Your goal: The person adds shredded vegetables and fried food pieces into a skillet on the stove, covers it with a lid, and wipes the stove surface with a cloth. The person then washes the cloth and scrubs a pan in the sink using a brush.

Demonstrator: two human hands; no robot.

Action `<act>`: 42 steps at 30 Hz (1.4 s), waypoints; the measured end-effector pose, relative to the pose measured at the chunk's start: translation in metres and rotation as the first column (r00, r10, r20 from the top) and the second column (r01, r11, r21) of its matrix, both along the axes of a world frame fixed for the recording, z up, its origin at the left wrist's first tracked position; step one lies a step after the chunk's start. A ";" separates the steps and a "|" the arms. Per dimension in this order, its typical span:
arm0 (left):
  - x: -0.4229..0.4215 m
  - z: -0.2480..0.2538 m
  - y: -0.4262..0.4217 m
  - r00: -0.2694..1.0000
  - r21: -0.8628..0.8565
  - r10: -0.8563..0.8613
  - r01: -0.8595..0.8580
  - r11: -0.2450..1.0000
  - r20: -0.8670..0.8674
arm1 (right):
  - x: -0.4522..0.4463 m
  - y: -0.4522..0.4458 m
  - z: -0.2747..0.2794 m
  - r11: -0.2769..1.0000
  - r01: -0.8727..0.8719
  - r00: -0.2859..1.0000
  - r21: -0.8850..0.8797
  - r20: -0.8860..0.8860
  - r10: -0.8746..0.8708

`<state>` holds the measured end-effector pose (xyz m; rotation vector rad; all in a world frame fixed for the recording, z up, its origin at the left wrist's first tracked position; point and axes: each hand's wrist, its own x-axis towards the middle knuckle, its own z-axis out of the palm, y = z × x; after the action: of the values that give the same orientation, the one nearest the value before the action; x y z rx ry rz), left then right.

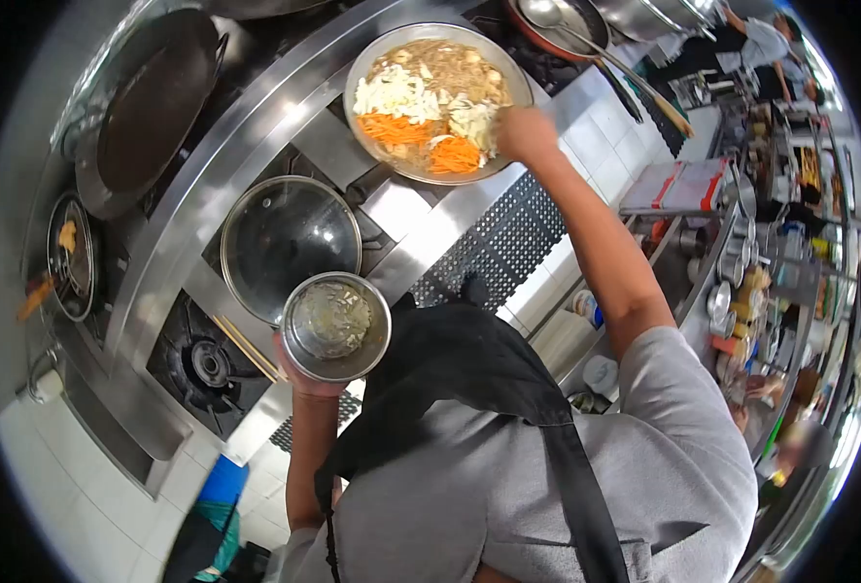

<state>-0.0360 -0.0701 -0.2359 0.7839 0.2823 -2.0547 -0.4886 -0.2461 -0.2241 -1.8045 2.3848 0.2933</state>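
Note:
My left hand (pixel 304 377) is wrapped round the side and underside of a metal bowl (pixel 380 335), most of its fingers hidden beneath. Wet, pale chopped bits (pixel 338 316) cling to the bowl's inside. Over the right rim of a wide pan (pixel 361 73) is my right hand (pixel 526 134), its fingers curled together; what they hold, if anything, is hidden. Brown liquid with pale chunks fills the pan. On top lie two heaps of shredded carrot (pixel 396 129) and two heaps of pale chopped vegetable (pixel 392 94).
A glass lid (pixel 290 243) lies on the stove between pan and bowl. Chopsticks (pixel 246 348) rest beside a bare burner (pixel 207 361). A wok (pixel 149 107) is at upper left. At upper right, a ladle (pixel 610 60) lies across a red-rimmed pan (pixel 571 44). Other people stand far right.

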 end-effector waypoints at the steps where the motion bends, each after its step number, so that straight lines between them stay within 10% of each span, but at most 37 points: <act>1: -0.005 0.001 0.001 0.999 0.010 -0.027 0.028 1.000 -0.022 | 0.006 0.007 0.003 0.996 -0.003 0.999 0.090 0.035 -0.001; 3: -0.026 0.014 0.002 0.994 -0.004 -0.086 0.086 0.996 -0.064 | 0.019 0.036 0.021 0.934 -0.100 0.989 -0.343 0.073 0.132; 5: -0.050 0.027 0.007 0.985 0.031 -0.160 0.162 0.986 -0.071 | 0.035 0.073 0.064 0.927 -0.025 0.965 -0.375 0.234 0.120; 7: -0.082 0.033 0.011 0.949 -0.088 -0.312 0.307 0.948 -0.051 | 0.049 0.136 0.118 0.965 0.103 0.647 -0.239 0.754 0.117; 9: -0.123 0.053 0.015 0.853 -0.175 -0.477 0.448 0.877 -0.212 | 0.051 0.205 0.139 0.919 -0.105 0.355 -0.379 0.849 0.391; 14: -0.241 0.077 0.071 0.756 -0.092 -0.557 0.563 0.821 -0.345 | 0.040 0.360 0.185 0.918 0.039 0.683 -0.394 0.681 0.263; 20: -0.354 0.088 0.151 0.372 -0.300 -0.920 0.870 0.392 -0.124 | 0.010 0.530 0.207 0.708 0.385 0.847 -0.592 0.532 -0.015; 25: -0.401 0.109 0.227 -0.189 -0.502 -0.972 0.859 -0.097 -0.136 | 0.021 0.675 0.279 0.487 0.478 0.871 -0.731 0.325 -0.367; 33: -0.418 0.089 0.277 -0.456 -0.557 -0.890 0.734 -0.389 0.022 | 0.094 0.849 0.362 0.132 0.205 0.227 -0.970 -0.084 -0.970; 42: -0.415 0.078 0.287 -0.506 -0.503 -0.862 0.752 -0.426 -0.026 | 0.181 0.926 0.369 -0.074 0.148 -0.676 -0.986 -0.046 -0.735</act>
<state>-0.4513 0.2168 -0.1582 0.0118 -0.9497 -4.0024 -0.3079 0.6799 0.1450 2.0030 3.6896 0.7583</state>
